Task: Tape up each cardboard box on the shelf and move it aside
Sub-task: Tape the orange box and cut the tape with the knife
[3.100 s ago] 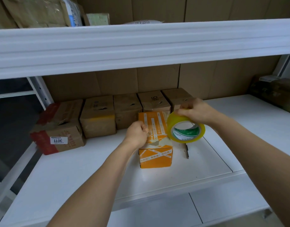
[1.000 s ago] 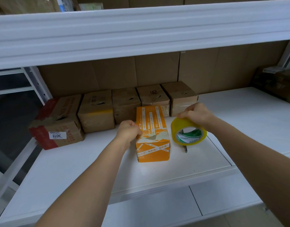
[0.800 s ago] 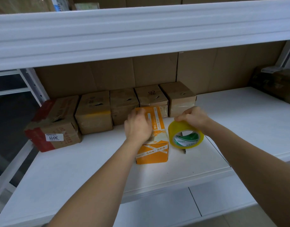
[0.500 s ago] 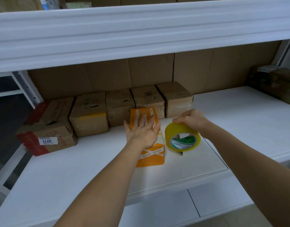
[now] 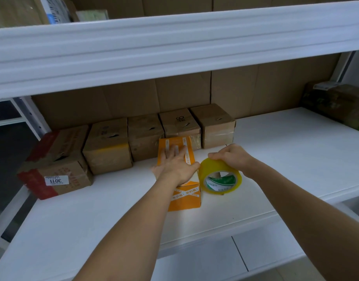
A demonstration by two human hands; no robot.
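An orange cardboard box point(image 5: 185, 197) with white printed stripes stands on the white shelf point(image 5: 93, 209), just in front of a row of brown boxes. My left hand point(image 5: 174, 163) lies flat on the orange box's top with its fingers straight, pressing down. My right hand point(image 5: 233, 157) grips a roll of yellow packing tape point(image 5: 220, 180) from above, right beside the box's right side. The roll stands on its edge and touches the shelf.
Several brown taped boxes point(image 5: 144, 136) line the back of the shelf; a larger one with red tape and a "3011" label point(image 5: 57, 171) sits at the left. A dark package point(image 5: 337, 104) lies at the far right. The upper shelf's white beam point(image 5: 174, 41) hangs low overhead.
My left hand went from a fist at the box's left side to a flat palm on its top and slid further back along it. The tape roll came down beside the box.
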